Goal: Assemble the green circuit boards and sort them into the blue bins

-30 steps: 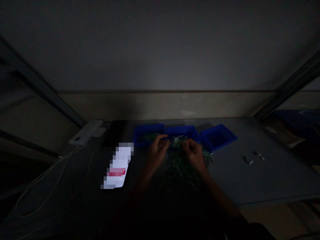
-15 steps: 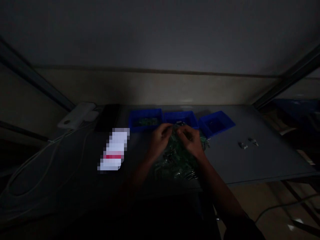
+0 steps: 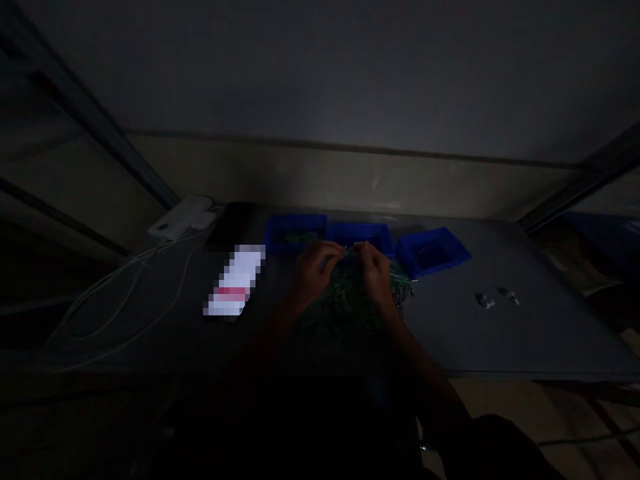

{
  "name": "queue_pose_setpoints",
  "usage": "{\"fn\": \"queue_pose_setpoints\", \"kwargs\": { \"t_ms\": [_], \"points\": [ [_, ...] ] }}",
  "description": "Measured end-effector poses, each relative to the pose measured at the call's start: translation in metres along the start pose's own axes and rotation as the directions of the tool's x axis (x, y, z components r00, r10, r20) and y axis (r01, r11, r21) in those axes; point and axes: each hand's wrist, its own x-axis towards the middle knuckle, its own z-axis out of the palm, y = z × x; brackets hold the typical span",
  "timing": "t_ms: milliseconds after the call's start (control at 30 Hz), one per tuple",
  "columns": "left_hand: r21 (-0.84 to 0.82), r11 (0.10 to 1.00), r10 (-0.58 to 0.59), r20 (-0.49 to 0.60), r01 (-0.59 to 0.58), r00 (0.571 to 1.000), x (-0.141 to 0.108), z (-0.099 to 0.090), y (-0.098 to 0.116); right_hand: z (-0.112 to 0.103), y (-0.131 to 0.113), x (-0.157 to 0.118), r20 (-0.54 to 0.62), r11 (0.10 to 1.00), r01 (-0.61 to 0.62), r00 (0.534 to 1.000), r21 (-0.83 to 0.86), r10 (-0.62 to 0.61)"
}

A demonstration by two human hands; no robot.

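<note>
My left hand (image 3: 314,272) and my right hand (image 3: 376,272) are close together above a pile of green pieces (image 3: 345,303) that look like small circuit boards with metal parts. Both hands are closed in a pinch. Tiny pale bits show at the fingertips, too small and dim to name. Just beyond the fingers stands the middle blue bin (image 3: 363,231). To its left, a second blue bin (image 3: 296,222) holds some green pieces. A third blue bin (image 3: 434,252) sits at an angle on the right, its inside dark.
A lit phone (image 3: 235,280) lies left of the pile. Behind it are a dark flat object (image 3: 231,225) and a white power strip (image 3: 183,217) with loose cables (image 3: 115,267). Two small pale items (image 3: 484,301) rest on the grey table (image 3: 460,340) at right. A wall rises behind.
My fingertips have drawn slightly apart, with pale bits now showing between them, and the right hand is more upright. The view has shifted a little.
</note>
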Motion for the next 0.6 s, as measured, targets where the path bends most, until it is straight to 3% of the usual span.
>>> {"fn": "queue_pose_setpoints", "kwargs": {
  "t_ms": [167, 300, 433, 533, 600],
  "points": [
    [0.027, 0.997, 0.075, 0.080, -0.077, 0.994, -0.004, 0.002, 0.000, -0.003, -0.003, 0.001, 0.019, 0.984, 0.000, 1.000, 0.177, -0.003],
    [-0.055, 0.998, 0.039, 0.139, -0.032, 0.990, -0.008, 0.007, 0.003, -0.008, -0.001, 0.003, -0.041, 0.975, 0.060, 0.998, 0.215, -0.052],
    [-0.192, 0.968, -0.154, 0.061, 0.163, 0.986, -0.008, 0.013, 0.003, -0.008, 0.001, 0.003, -0.019, 0.976, 0.074, 0.997, 0.204, -0.071],
    [-0.267, 0.910, -0.337, -0.033, 0.317, 0.941, -0.003, 0.011, -0.002, -0.004, 0.000, 0.000, 0.041, 0.982, 0.065, 0.996, 0.177, -0.073],
    [-0.283, 0.879, -0.397, 0.007, 0.383, 0.918, 0.000, 0.006, -0.006, 0.000, 0.000, -0.002, 0.079, 0.984, 0.055, 0.994, 0.172, -0.070]
  ]
}}
